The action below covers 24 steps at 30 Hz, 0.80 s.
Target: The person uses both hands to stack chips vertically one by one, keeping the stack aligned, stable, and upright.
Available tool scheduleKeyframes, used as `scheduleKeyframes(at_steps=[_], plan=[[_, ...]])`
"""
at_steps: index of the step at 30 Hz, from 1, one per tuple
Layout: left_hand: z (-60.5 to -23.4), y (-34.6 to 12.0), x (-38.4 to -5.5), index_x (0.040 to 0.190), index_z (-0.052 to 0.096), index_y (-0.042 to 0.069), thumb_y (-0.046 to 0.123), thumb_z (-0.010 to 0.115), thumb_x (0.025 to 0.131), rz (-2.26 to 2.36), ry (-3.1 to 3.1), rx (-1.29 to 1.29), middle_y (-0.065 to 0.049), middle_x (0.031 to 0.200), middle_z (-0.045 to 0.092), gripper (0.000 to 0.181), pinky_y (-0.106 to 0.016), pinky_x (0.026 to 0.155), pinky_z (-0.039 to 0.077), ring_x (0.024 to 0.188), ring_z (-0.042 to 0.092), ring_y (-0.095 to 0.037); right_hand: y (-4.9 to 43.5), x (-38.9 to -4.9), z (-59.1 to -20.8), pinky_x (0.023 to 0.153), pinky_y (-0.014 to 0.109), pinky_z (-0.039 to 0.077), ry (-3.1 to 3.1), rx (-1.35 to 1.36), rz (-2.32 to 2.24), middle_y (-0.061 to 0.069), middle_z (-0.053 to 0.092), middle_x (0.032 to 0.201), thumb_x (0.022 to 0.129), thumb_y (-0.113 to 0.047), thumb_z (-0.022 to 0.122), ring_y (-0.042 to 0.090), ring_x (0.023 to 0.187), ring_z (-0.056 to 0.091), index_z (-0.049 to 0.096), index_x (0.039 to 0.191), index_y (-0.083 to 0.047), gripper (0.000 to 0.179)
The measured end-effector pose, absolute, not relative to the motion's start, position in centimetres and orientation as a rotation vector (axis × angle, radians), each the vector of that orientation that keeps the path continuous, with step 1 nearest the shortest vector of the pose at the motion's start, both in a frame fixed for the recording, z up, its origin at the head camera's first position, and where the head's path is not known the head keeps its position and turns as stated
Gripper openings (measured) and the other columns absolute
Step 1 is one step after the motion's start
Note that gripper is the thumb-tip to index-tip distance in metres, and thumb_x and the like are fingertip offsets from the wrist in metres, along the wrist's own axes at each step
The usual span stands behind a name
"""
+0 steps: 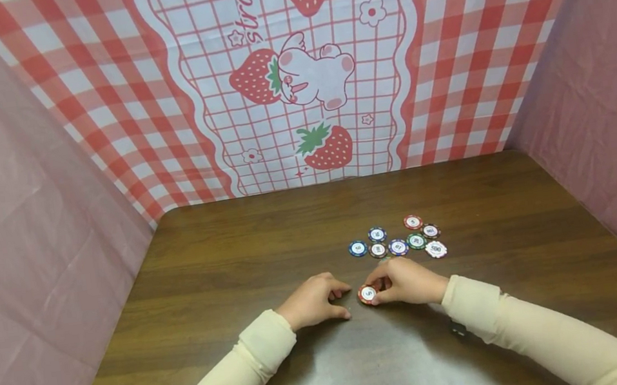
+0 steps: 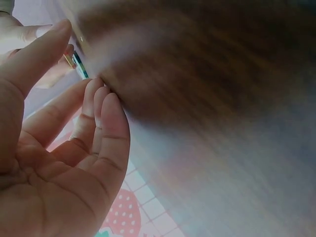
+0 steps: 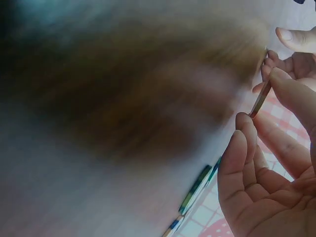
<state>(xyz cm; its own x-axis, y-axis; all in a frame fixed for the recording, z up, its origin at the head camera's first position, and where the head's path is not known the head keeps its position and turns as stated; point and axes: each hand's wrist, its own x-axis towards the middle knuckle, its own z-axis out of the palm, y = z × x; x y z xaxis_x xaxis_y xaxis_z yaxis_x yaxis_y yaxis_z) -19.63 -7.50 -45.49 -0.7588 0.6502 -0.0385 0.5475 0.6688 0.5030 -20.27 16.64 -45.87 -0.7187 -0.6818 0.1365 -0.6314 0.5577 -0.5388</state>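
My right hand (image 1: 411,282) pinches a red-edged poker chip (image 1: 367,294) marked 5 between thumb and fingers, close to the tabletop. In the right wrist view that chip (image 3: 260,100) appears edge-on, tilted, held by the fingertips. My left hand (image 1: 314,301) is just left of the chip, apart from it, its fingers loosely bent with nothing between them. The left wrist view shows the left hand (image 2: 69,143) with an empty gap between thumb and fingers. Behind the right hand lie several chips, including a blue chip (image 1: 399,247) and a white chip (image 1: 435,249).
Farther back on the wooden table (image 1: 222,249) lie another red chip (image 1: 413,222), a green chip (image 1: 417,240) and a dark chip (image 1: 378,250). One more greenish chip is mostly hidden behind the right hand. A strawberry-print cloth (image 1: 301,89) hangs at the table's far edge.
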Motion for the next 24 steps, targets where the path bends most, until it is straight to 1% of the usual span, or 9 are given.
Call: scheduleKeyframes(at_steps=[8,17,24], plan=[[-45.4,-7.3,-19.7,0.118,0.071,0.008,0.026,0.085,0.075,0.68,2.674,0.97,-0.002,0.09,0.064,0.049,-0.019,0.077,0.047,0.084,0.059,-0.011,15.7,-19.9,-45.4,0.063,0.018,0.042,2.694,-1.09,-0.815,-0.005,0.063,0.077,0.079,-0.023,0.08,0.004,0.069,0.054,0.076,0.096,-0.011,0.022],[-45.3,-7.0,-19.5,0.116,0.072,0.01,0.025,0.085,0.074,0.672,2.683,0.98,-0.001,0.088,0.063,0.046,-0.019,0.075,0.046,0.083,0.058,-0.011,14.8,-19.9,-45.2,0.061,0.017,0.04,2.706,-1.083,-0.767,-0.005,0.061,0.073,0.076,-0.021,0.081,0.0,0.066,0.048,0.076,0.093,-0.011,0.02],[-45.4,-7.0,-19.6,0.114,0.073,0.011,0.025,0.084,0.075,0.677,2.687,0.99,-0.001,0.088,0.064,0.044,-0.019,0.074,0.045,0.083,0.058,-0.011,14.1,-19.8,-45.1,0.059,0.018,0.039,2.718,-1.043,-0.719,-0.005,0.058,0.073,0.075,-0.019,0.081,-0.001,0.065,0.045,0.076,0.094,-0.012,0.022]])
